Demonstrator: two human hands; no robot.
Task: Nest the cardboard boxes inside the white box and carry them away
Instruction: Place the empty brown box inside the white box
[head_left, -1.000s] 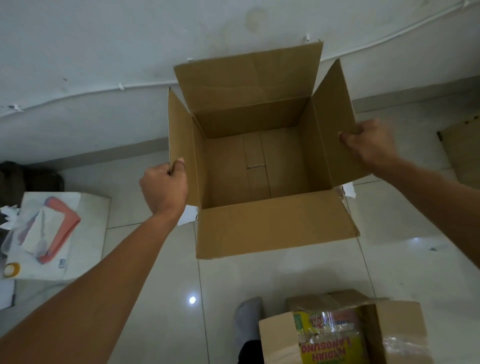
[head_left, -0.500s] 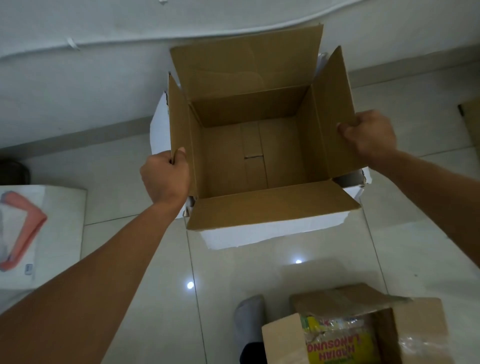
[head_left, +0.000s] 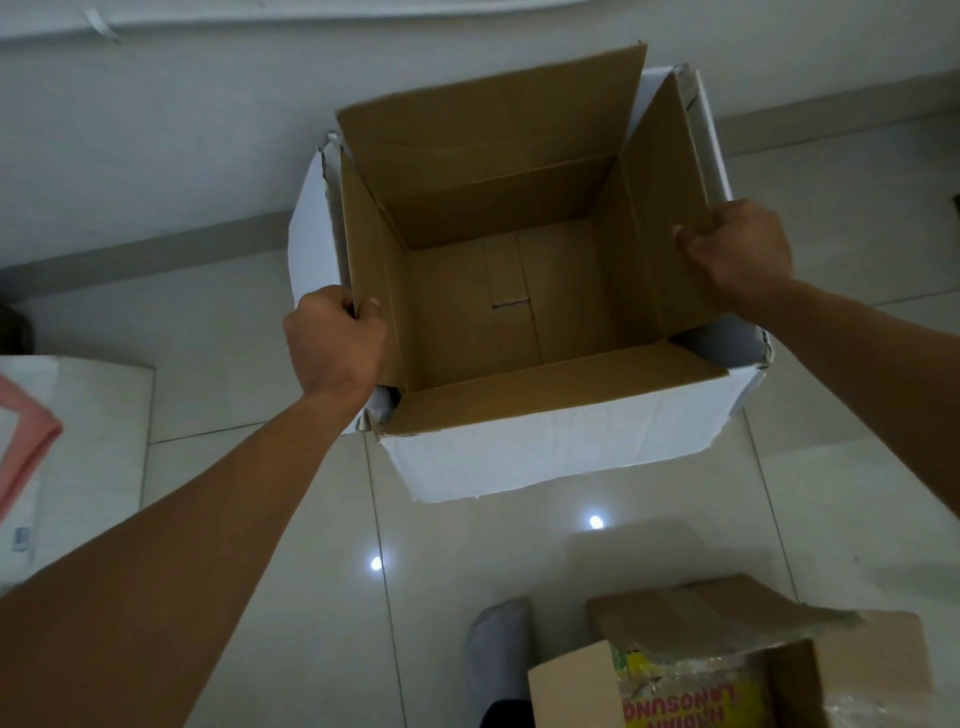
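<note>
An open brown cardboard box (head_left: 498, 306) sits down inside the white box (head_left: 545, 457), whose walls show around it on the left, right and front. The brown box is empty, its four flaps up. My left hand (head_left: 335, 345) grips the lower edge of its left flap. My right hand (head_left: 740, 249) grips the edge of its right flap. A second brown cardboard box (head_left: 727, 670) stands on the floor at the bottom right, with yellow printed plastic packaging inside it.
The white box stands on a glossy tiled floor close to a white wall (head_left: 156, 130). A low white block (head_left: 78, 426) with a pink item (head_left: 21, 447) lies at the left. My grey-socked foot (head_left: 498, 649) is beside the near brown box.
Both hands lowered the brown box from above the floor down into the white box, which was hidden behind it a second ago. The view tilted downward.
</note>
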